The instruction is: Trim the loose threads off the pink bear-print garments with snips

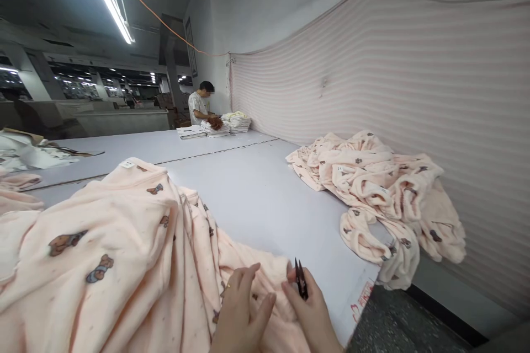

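Note:
A big peach fleece garment (124, 242) with small bear prints lies heaped on the white table (265, 198) in front of me. My left hand (242, 309) rests on its near edge, fingers stretched and pressing the cloth. Beside it, my right hand (308, 309) is closed around small black thread snips (300, 280), whose blades point up. The fingers of both hands meet at a fold of the fleece.
A second heap of the same peach fleece (381, 193) lies at the table's right edge, hanging over it. A striped fabric wall (393, 66) runs along the right. At the far end a person (201, 105) stands by stacks of folded cloth (236, 121).

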`<state>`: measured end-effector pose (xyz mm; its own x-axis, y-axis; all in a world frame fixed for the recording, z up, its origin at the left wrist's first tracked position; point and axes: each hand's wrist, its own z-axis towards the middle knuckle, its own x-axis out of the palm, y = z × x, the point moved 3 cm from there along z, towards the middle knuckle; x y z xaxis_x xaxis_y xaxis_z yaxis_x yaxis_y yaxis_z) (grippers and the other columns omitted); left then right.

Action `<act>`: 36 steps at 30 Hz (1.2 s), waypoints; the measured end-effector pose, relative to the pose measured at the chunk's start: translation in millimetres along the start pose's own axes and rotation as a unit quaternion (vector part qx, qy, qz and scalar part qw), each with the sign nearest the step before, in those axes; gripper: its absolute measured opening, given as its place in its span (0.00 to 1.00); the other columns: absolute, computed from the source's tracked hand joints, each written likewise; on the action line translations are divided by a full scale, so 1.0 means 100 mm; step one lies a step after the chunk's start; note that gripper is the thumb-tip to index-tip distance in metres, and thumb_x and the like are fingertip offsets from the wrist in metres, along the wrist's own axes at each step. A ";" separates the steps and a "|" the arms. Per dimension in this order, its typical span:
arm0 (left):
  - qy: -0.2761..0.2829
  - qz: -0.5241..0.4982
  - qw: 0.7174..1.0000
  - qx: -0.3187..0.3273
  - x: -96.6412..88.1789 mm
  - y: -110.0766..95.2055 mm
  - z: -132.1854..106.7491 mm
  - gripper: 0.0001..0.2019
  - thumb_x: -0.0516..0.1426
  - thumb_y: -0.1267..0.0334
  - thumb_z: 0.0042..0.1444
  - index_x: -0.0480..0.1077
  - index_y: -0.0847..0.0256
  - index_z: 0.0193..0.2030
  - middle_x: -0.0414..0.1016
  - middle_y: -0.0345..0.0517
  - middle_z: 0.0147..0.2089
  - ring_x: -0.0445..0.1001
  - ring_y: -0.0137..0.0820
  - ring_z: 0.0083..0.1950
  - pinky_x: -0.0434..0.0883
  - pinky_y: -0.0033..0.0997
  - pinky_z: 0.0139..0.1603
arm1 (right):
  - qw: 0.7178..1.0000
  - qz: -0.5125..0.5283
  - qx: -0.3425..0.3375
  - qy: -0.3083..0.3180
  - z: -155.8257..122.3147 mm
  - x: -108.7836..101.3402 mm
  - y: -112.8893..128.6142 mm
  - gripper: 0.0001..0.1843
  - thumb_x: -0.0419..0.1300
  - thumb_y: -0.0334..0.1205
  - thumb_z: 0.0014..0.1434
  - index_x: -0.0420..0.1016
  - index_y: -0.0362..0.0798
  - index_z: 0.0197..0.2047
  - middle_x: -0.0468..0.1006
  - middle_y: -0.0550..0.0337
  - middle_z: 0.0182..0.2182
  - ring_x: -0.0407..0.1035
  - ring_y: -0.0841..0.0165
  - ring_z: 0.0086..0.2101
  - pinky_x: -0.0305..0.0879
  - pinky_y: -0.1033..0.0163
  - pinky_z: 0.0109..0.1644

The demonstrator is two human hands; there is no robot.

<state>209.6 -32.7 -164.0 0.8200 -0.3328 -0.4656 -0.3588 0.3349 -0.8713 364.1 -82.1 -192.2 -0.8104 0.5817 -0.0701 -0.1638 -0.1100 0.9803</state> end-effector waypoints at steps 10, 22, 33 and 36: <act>-0.069 -0.304 0.949 -0.058 -0.12 -0.12 -0.52 0.20 0.56 0.57 0.52 0.57 0.56 0.50 0.73 0.47 0.43 0.75 0.35 0.43 0.69 0.31 0.42 | 0.989 -0.145 -0.020 -0.007 -0.72 -0.04 0.32 0.16 0.62 0.46 0.50 0.72 0.51 0.43 0.77 0.60 0.32 0.72 0.64 0.33 0.68 0.67 0.33; -0.164 -0.268 0.949 -0.021 -0.40 -0.12 -0.90 0.19 0.57 0.56 0.53 0.60 0.59 0.51 0.75 0.54 0.48 0.74 0.39 0.50 0.71 0.34 0.48 | 0.961 -0.186 -0.154 0.137 -0.89 0.08 0.93 0.14 0.55 0.46 0.58 0.76 0.56 0.45 0.77 0.60 0.34 0.73 0.68 0.32 0.67 0.69 0.34; -0.130 -0.338 0.931 -0.051 -0.37 -0.09 -0.89 0.19 0.57 0.57 0.54 0.58 0.57 0.51 0.76 0.51 0.46 0.76 0.37 0.46 0.71 0.32 0.44 | 0.944 -0.236 -0.152 0.176 -0.89 0.10 0.98 0.13 0.56 0.41 0.57 0.76 0.57 0.45 0.78 0.63 0.36 0.74 0.68 0.34 0.66 0.69 0.36; -0.121 -0.340 0.931 -0.056 -0.36 -0.05 -0.90 0.19 0.57 0.59 0.54 0.58 0.57 0.51 0.76 0.50 0.45 0.76 0.36 0.45 0.70 0.31 0.43 | 0.938 -0.254 -0.159 0.174 -0.90 0.14 0.98 0.12 0.55 0.42 0.59 0.76 0.57 0.44 0.78 0.62 0.35 0.73 0.67 0.34 0.66 0.68 0.35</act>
<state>142.0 -101.5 -156.5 0.9457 -0.2224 0.2370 0.2476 0.0210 -0.9686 286.0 -157.6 -113.7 -0.7078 0.3328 -0.6231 -0.6932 -0.1572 0.7034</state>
